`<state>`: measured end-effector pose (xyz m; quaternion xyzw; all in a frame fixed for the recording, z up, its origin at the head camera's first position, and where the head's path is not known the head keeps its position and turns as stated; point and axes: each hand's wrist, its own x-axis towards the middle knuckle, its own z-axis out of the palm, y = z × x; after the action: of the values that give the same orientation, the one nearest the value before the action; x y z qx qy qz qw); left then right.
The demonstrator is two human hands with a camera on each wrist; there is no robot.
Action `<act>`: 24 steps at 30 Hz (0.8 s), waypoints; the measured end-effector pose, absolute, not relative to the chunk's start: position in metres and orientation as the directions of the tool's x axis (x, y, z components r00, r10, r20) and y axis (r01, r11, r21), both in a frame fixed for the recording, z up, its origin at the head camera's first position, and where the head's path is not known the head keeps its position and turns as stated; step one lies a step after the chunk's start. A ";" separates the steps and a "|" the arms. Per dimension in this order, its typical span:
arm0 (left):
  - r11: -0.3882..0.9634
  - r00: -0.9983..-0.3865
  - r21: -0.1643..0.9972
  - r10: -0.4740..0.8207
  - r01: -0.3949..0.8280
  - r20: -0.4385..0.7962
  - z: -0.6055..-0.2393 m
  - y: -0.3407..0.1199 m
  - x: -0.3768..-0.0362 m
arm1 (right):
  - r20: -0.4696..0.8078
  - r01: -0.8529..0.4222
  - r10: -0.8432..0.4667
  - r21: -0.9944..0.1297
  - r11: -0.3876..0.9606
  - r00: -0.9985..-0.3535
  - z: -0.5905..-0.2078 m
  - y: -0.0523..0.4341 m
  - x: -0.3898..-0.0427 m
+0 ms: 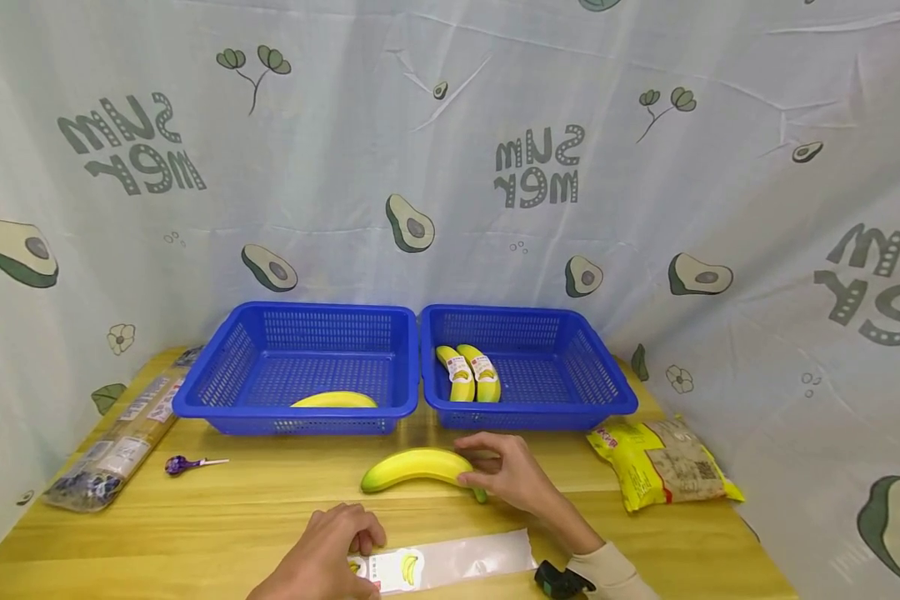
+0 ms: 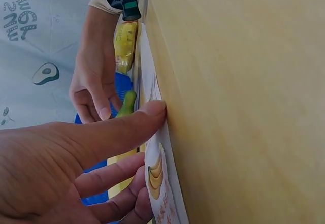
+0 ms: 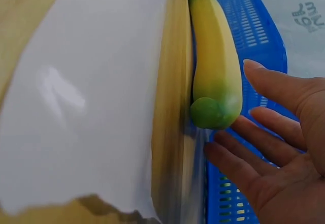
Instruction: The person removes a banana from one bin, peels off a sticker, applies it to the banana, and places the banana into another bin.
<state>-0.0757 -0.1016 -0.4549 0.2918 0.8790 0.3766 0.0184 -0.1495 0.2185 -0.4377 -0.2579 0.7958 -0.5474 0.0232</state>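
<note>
A yellow banana with green ends [image 1: 418, 465] lies on the table in front of the baskets. Around its right end is my right hand [image 1: 506, 471], thumb and fingers spread apart; in the right wrist view the fingertips [image 3: 254, 66] are right beside the green stem end [image 3: 208, 113]. Nearer the front edge lies a glossy backing strip [image 1: 480, 557] with banana-picture stickers [image 1: 408, 568]. My left hand [image 1: 330, 554] pinches the strip's left part, its thumb [image 2: 150, 109] at one edge and its fingers behind the sticker [image 2: 155, 178] in the left wrist view.
Two blue baskets stand at the back: the left one [image 1: 296, 412] holds a banana [image 1: 335, 400], the right one [image 1: 532, 417] two stickered bananas [image 1: 486, 375]. A lollipop [image 1: 183, 464] and a long clear package [image 1: 120, 450] lie left, a yellow bag [image 1: 663, 467] right.
</note>
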 end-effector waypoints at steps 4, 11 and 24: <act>0.549 -0.825 0.669 0.537 0.501 0.177 -0.452 -0.101 -0.075 | 0.256 -0.414 -0.447 -0.858 0.304 -0.857 -0.435 0.219 -0.149; 0.538 -0.819 0.709 0.565 0.456 0.098 -0.446 -0.101 -0.073 | 0.285 -0.466 -0.456 -0.811 0.354 -0.843 -0.429 0.220 -0.147; 0.325 -0.741 0.850 0.663 0.415 0.109 -0.440 -0.098 -0.090 | 0.322 -0.550 -0.528 -0.754 0.360 -0.786 -0.409 0.210 -0.146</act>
<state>-0.0904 -0.0977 -0.4402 0.3354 0.8034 0.4744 0.1303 -0.1458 0.2102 -0.4091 -0.3268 0.8245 -0.4618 -0.0122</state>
